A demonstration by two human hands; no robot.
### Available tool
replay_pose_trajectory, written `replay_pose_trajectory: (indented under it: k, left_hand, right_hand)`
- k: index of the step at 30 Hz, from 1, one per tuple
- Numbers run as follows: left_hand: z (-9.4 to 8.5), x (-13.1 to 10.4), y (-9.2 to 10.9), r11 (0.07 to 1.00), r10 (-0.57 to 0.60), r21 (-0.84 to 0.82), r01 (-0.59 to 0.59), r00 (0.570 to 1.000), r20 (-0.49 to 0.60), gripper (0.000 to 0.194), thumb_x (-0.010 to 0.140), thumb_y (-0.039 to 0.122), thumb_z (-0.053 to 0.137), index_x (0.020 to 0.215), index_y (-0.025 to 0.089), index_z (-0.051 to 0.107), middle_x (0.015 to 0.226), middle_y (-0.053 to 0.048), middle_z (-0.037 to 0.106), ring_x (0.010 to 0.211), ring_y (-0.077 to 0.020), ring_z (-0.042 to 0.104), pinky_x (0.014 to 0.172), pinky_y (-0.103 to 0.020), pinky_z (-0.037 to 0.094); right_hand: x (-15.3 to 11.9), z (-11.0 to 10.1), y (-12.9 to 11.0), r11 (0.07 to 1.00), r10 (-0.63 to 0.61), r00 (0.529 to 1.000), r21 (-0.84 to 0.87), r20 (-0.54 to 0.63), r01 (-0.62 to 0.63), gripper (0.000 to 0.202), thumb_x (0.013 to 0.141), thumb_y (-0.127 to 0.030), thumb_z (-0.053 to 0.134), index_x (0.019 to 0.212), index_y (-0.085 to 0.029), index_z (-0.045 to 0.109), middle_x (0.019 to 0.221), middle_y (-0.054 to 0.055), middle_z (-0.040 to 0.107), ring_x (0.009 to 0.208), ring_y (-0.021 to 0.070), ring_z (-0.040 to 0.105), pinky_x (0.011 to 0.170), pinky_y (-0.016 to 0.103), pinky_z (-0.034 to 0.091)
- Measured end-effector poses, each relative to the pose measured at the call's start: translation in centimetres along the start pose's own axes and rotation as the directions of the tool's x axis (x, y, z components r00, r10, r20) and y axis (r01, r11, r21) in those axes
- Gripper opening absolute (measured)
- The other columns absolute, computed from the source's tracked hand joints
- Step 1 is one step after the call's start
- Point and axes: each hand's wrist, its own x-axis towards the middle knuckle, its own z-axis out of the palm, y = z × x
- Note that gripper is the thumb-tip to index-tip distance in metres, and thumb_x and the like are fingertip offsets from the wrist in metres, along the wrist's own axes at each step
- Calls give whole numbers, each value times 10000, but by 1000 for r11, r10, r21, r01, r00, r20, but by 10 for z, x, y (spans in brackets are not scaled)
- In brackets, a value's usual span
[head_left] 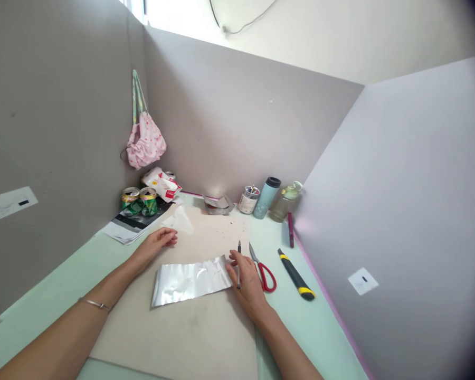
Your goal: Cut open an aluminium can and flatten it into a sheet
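Note:
A shiny silver metal sheet (193, 281) lies on the large beige board, its left edge slightly bent. At its right end is my right hand (245, 282), with a dark pen (239, 245) held upright between the fingers; the thumb and fingertips are by the sheet's corner. Beyond the sheet's left part, my left hand (162, 240) rests over the board (193, 332), fingers loosely curled and holding nothing visible. A thin whitish translucent piece (184, 220) lies just past it. Red-handled scissors (267, 277) lie right beside my right hand.
On the right lies a black and yellow cutter (296, 277). At the back stand a pen tin (248, 200), a blue tumbler (267, 199) and a green bottle (285, 205), left of them bent metal (218, 206). Green cans (148, 202) and a tissue pack (162, 184) are back left.

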Motion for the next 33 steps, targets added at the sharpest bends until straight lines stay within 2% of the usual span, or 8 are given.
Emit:
replay_pose_trajectory:
  k: [14, 21, 24, 26, 28, 30, 32, 33]
  left_hand:
    - [-2, -1, 1, 1000, -3, -11, 3, 1000, 3, 325, 971, 381, 609, 1208, 158, 608, 1195, -89, 642, 1020, -224, 654, 874, -435, 562]
    - [-1, -3, 4, 1000, 13, 26, -12, 1000, -3, 360, 947, 483, 601, 1116, 167, 629, 1049, -73, 681, 988, -231, 663, 955, -442, 499]
    - [-1, -7, 15, 998, 17, 66, -17, 1000, 1, 419, 907, 567, 595, 1095, 194, 629, 1003, -74, 687, 1004, -259, 659, 960, -402, 477]
    - [2, -14, 30, 994, 31, 107, -33, 999, 23, 424, 904, 578, 584, 1120, 217, 630, 1037, -72, 686, 1049, -271, 638, 929, -370, 478]
    - [9, -26, 50, 986, 48, 158, -61, 995, 84, 377, 893, 538, 627, 1136, 251, 650, 1116, -59, 684, 1101, -268, 615, 936, -337, 468]
    - [23, -42, 67, 967, 61, 229, -110, 976, 209, 302, 861, 450, 703, 1111, 281, 689, 1155, -43, 686, 1104, -265, 616, 928, -312, 469]
    - [43, -59, 75, 831, 125, 430, -353, 872, 474, 260, 927, 364, 633, 1174, 285, 658, 1180, -47, 676, 1085, -241, 626, 944, -322, 477]
    - [55, -68, 73, 746, 151, 479, -462, 819, 554, 311, 942, 281, 610, 1252, 268, 613, 1262, -60, 648, 1171, -245, 591, 1013, -349, 449]
  right_hand:
    - [2, 3, 7, 994, 78, 997, 76, -3, -77, 330, 1012, -347, 505, 1287, -189, 592, 1071, 114, 732, 1012, 258, 695, 859, 418, 592]
    - [6, 3, 16, 983, 147, 989, 107, 23, -149, 309, 1009, -373, 495, 1211, -171, 613, 918, 85, 730, 802, 230, 712, 717, 351, 592]
    - [6, 4, 18, 976, 185, 982, 111, 33, -188, 324, 1007, -390, 500, 1212, -167, 615, 906, 86, 732, 798, 233, 712, 701, 344, 586]
    - [4, 3, 18, 970, 216, 976, 111, 29, -218, 352, 1020, -400, 470, 1243, -164, 605, 935, 101, 737, 834, 243, 714, 717, 353, 583]
    - [2, 1, 18, 956, 265, 964, 124, 12, -264, 376, 1035, -405, 429, 1273, -170, 601, 958, 107, 741, 865, 247, 713, 744, 362, 578]
    - [1, -1, 17, 938, 320, 947, 149, -18, -314, 388, 1035, -419, 424, 1281, -189, 616, 970, 97, 744, 882, 246, 708, 771, 364, 569]
    - [0, -5, 15, 919, 362, 931, 186, -50, -347, 392, 1022, -445, 443, 1261, -208, 644, 1015, 93, 738, 910, 246, 699, 794, 362, 559]
    - [0, -6, 14, 911, 377, 925, 206, -58, -358, 394, 1015, -460, 450, 1240, -215, 660, 1052, 95, 729, 927, 248, 694, 802, 363, 553]
